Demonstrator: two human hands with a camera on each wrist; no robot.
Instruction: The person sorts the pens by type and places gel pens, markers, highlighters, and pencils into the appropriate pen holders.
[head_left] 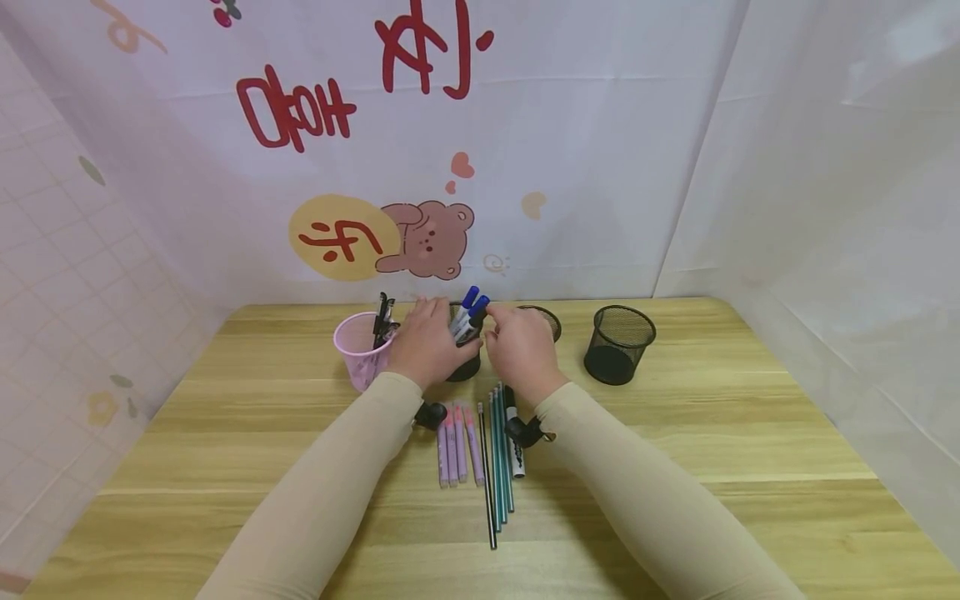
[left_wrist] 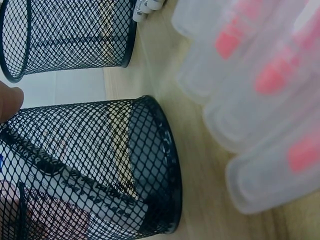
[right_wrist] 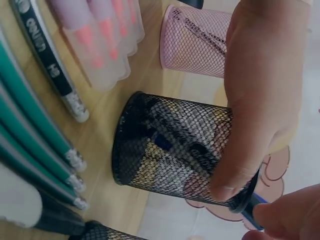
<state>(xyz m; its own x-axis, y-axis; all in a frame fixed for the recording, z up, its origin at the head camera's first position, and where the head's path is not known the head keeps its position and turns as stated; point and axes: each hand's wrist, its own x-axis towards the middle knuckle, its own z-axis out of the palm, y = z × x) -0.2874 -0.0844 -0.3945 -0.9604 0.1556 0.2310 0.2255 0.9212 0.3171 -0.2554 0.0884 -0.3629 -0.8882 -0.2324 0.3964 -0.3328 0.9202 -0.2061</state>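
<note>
A black mesh pen cup [head_left: 463, 369] stands at the back of the table, with blue-capped markers [head_left: 471, 296] leaning in it. My left hand [head_left: 426, 346] holds this cup from its left side, thumb [right_wrist: 235, 170] across the mesh near the rim. From the right, my right hand [head_left: 522, 350] pinches one of the markers [right_wrist: 254, 206] at the rim between thumb and finger. Through the mesh, marker barrels [left_wrist: 95, 195] show slanting inside the cup. Left of it, a pink mesh cup [head_left: 351, 358] contains black pens [head_left: 382, 321].
Another black mesh cup [head_left: 551, 317] is partly hidden behind my right hand; a further one [head_left: 619, 343] stands to the right. In front lie several purple highlighters [head_left: 452, 454], teal pencils [head_left: 501, 475], a black pencil [head_left: 487, 483] and a black-capped marker [head_left: 517, 458].
</note>
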